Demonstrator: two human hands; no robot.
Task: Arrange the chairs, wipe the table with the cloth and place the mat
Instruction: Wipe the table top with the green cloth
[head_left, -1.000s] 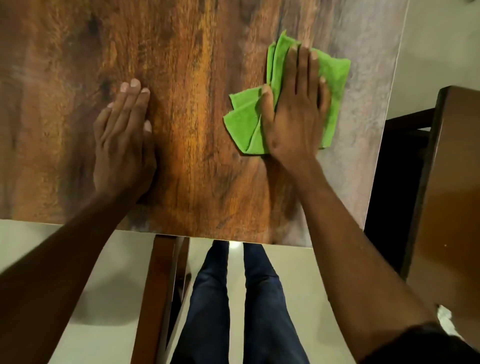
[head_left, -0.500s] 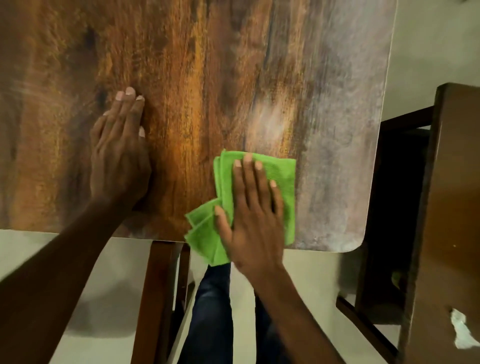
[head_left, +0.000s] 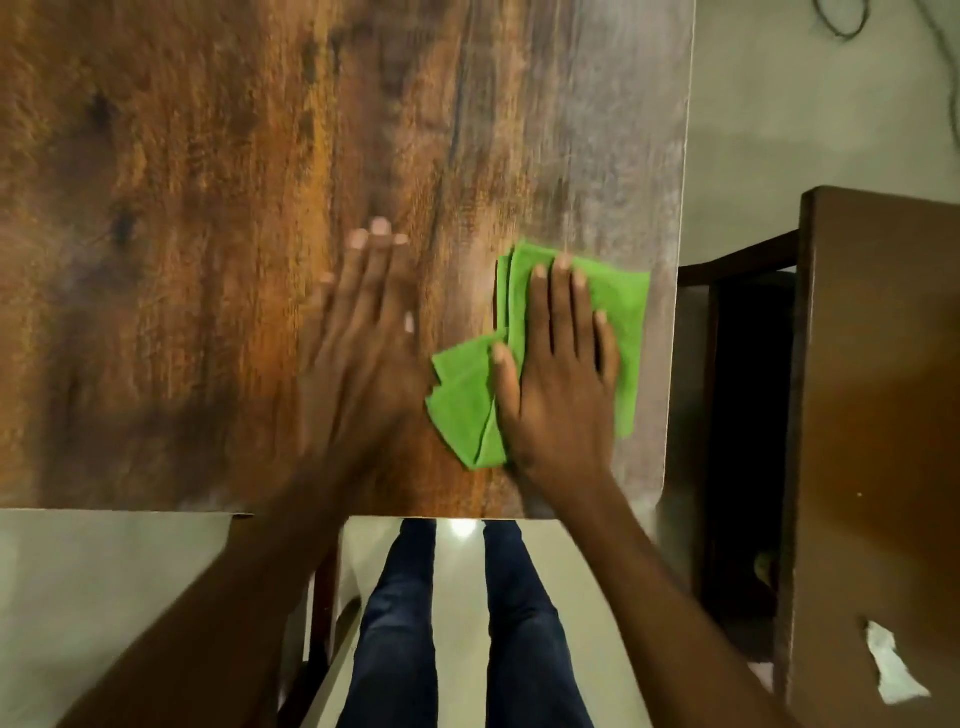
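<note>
There is one table (head_left: 208, 208) with a brown wood top. It turns grey near its right edge. Two hands lie on it, close to the near right corner.

The right hand (head_left: 558, 384) lies flat on one green cloth (head_left: 621, 312). Its fingers are spread out and press down on the cloth. They do not curl around it, so the hand is open, palm down, and only pushes the cloth onto the table. The cloth is folded and a bit bunched. Some of it sticks out to the left of the thumb and some sticks out past the fingertips and on the right. It sits just beside the right edge of the table.

The left hand (head_left: 369, 358) lies flat on the bare wood, just to the left of the cloth. Its fingers are straight and close together. It holds nothing. It looks blurry.

Under the near edge of the table you can see two legs in dark blue trousers (head_left: 395, 623) on a pale floor (head_left: 104, 597). One dark wooden chair (head_left: 322, 597) shows a little bit there, below the left arm. On the right stands one more brown wooden thing (head_left: 878, 415); I cannot tell what it is. One small white scrap (head_left: 891, 667) lies on it.
</note>
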